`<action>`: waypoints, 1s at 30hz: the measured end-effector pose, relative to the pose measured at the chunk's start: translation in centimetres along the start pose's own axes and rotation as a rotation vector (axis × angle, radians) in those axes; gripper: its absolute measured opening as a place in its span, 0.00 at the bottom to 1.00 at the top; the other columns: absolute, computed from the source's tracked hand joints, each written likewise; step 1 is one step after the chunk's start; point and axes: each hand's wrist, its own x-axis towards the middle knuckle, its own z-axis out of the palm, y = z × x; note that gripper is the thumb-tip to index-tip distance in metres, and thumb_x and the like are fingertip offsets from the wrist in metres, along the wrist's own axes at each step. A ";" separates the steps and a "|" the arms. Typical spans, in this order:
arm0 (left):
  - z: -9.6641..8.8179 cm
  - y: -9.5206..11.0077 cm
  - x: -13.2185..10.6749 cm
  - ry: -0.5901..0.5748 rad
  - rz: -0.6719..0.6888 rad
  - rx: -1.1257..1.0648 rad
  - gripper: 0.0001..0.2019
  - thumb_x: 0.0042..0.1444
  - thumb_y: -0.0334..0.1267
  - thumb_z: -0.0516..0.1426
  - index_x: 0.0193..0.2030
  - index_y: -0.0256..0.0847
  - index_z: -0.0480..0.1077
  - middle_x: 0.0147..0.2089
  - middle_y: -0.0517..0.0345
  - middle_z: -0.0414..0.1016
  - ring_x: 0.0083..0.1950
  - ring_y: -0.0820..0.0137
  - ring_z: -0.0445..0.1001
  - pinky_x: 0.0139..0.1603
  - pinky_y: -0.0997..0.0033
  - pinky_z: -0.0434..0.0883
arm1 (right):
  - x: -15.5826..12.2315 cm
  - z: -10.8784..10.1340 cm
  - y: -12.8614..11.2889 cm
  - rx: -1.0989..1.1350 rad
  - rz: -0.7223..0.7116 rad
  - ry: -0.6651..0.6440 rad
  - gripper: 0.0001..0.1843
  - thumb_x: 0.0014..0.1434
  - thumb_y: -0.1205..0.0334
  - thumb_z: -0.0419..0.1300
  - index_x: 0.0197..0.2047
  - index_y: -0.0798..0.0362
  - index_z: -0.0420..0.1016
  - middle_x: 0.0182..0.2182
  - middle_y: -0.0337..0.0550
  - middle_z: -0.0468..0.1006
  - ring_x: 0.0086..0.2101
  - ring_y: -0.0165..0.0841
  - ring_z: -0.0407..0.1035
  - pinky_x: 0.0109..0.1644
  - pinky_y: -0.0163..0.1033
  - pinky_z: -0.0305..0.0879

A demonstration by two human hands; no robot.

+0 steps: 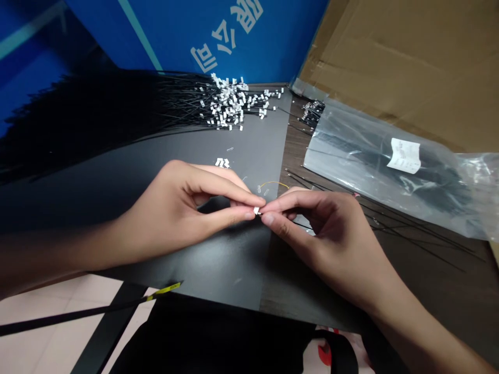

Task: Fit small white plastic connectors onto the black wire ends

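Note:
My left hand (202,200) pinches a small white plastic connector (256,210) between thumb and forefinger, above the dark table mat. From the right, my right hand (312,218) closes thumb and forefinger on the end of a thin wire (261,213), its tip right at the connector. Whether the tip is inside the connector cannot be made out. Most of that wire is hidden by my fingers. Just beyond my fingertips lie a short yellow wire (275,183) and tiny clear bits (266,192). A few loose white connectors (222,162) rest behind my left hand.
A large bundle of black wires (156,101) with white connectors (232,101) lies at the back left. To the right are a clear plastic bag (351,150) of black wires, loose black wires (413,228) and a cardboard box (409,67). A blue panel (175,31) stands behind.

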 end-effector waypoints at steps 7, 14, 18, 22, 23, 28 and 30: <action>-0.1 -0.1 0.1 -0.006 0.025 0.004 0.10 0.63 0.29 0.72 0.45 0.51 0.90 0.42 0.58 0.91 0.40 0.66 0.88 0.43 0.71 0.83 | -0.3 0.1 0.0 -0.097 -0.072 0.045 0.08 0.65 0.69 0.71 0.35 0.49 0.90 0.33 0.37 0.90 0.34 0.31 0.82 0.38 0.34 0.75; 0.0 0.0 -0.1 -0.002 0.067 0.012 0.12 0.62 0.28 0.73 0.47 0.53 0.91 0.43 0.59 0.91 0.40 0.65 0.88 0.43 0.70 0.83 | -0.5 0.3 0.1 -0.121 -0.082 0.059 0.08 0.64 0.69 0.70 0.33 0.50 0.88 0.32 0.38 0.89 0.31 0.30 0.81 0.35 0.33 0.74; 0.2 0.0 -0.1 -0.004 0.107 0.018 0.15 0.63 0.28 0.71 0.49 0.56 0.90 0.44 0.59 0.91 0.41 0.65 0.88 0.42 0.71 0.83 | -0.4 0.3 -0.1 -0.061 -0.012 0.006 0.07 0.62 0.67 0.69 0.32 0.52 0.86 0.30 0.39 0.88 0.30 0.30 0.79 0.33 0.32 0.74; 0.3 -0.1 -0.4 -0.029 0.186 0.037 0.17 0.65 0.27 0.69 0.53 0.57 0.89 0.44 0.59 0.90 0.41 0.67 0.88 0.42 0.73 0.81 | -0.3 0.2 -0.3 0.001 0.068 -0.061 0.07 0.61 0.67 0.69 0.31 0.53 0.85 0.27 0.38 0.85 0.28 0.29 0.77 0.31 0.31 0.72; 0.3 -0.1 -0.5 -0.029 0.205 0.043 0.17 0.65 0.27 0.69 0.53 0.56 0.89 0.43 0.58 0.90 0.41 0.67 0.87 0.42 0.73 0.81 | -0.3 0.2 -0.3 0.009 0.082 -0.073 0.07 0.61 0.68 0.69 0.30 0.53 0.85 0.26 0.38 0.84 0.28 0.29 0.77 0.30 0.30 0.71; 0.4 0.0 -0.7 -0.008 0.246 0.087 0.11 0.65 0.26 0.69 0.48 0.48 0.89 0.43 0.55 0.90 0.40 0.67 0.87 0.42 0.73 0.81 | -0.4 0.2 -0.1 0.009 0.095 -0.102 0.06 0.62 0.67 0.69 0.32 0.53 0.85 0.27 0.37 0.84 0.28 0.28 0.75 0.30 0.31 0.69; 0.4 0.0 -0.7 -0.016 0.253 0.098 0.10 0.65 0.26 0.69 0.46 0.46 0.88 0.43 0.54 0.90 0.40 0.67 0.87 0.42 0.73 0.81 | -0.5 0.2 0.1 -0.024 0.066 -0.092 0.06 0.64 0.65 0.69 0.34 0.53 0.85 0.28 0.38 0.85 0.29 0.29 0.76 0.30 0.32 0.68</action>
